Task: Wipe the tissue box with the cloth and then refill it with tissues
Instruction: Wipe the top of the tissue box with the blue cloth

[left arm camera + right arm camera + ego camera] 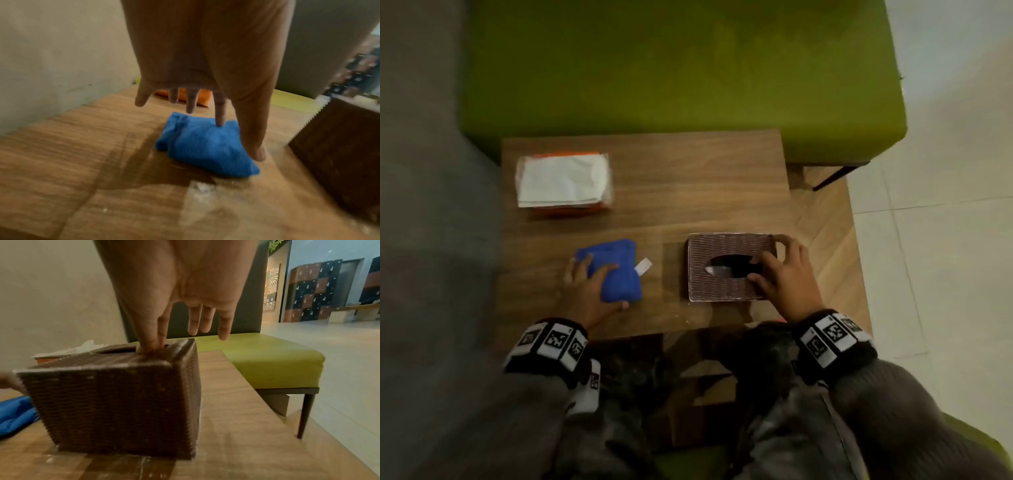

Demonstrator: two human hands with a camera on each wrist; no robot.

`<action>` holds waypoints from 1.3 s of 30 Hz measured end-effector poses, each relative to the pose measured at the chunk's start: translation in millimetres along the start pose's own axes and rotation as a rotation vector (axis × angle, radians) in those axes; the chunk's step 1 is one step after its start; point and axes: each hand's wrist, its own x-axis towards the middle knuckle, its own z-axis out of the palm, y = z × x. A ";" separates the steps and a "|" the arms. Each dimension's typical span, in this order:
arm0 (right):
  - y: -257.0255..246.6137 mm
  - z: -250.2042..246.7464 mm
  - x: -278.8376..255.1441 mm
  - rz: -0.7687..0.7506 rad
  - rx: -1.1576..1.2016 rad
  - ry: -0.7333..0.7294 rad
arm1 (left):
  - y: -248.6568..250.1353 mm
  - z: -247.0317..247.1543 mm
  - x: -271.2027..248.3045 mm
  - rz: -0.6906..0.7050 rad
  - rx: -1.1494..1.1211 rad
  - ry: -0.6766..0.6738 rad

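The box (729, 267), a brown woven one with an oval slot in its top, stands upright on the worktop (688, 178), toward the right and near the front edge. The slot looks dark and no tissue pokes out, so the box seems empty, though its inside is mostly hidden. The right hand (784, 274) rests on top of the box at its right end: the right-wrist view shows the thumb and forefinger meeting at the slot's rim, apparently pinching it, with the other fingers straight and loose beyond the box's far edge.

Just left of the box, apart from it, lies the cloth (616, 270), blue and bunched into a soft folded pad with a white tag at its right side. The left hand (589, 284) is spread over it; the left-wrist view shows the fingers straight, one fingertip touching the cloth and the thumb down along its near side. The grip has not closed, and the cloth lies flat on the wood.

At the back left of the worktop sits the tissues (563, 183), a white stack in an orange wrapper, well apart from both hands. A green seat (688, 68) stands behind.

By my reading the task is at its very start: wiping has not begun, and refilling is left entirely.
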 end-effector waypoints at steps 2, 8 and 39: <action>11.0 11.9 -2.6 -0.034 -0.009 0.050 | -6.5 17.4 4.3 0.070 0.033 0.071; 21.0 28.1 0.9 -0.103 0.068 0.079 | -11.4 26.7 15.0 0.204 0.047 0.302; -37.1 55.8 -79.6 -0.109 -0.151 -0.095 | 103.3 83.2 -70.2 0.422 -0.693 0.553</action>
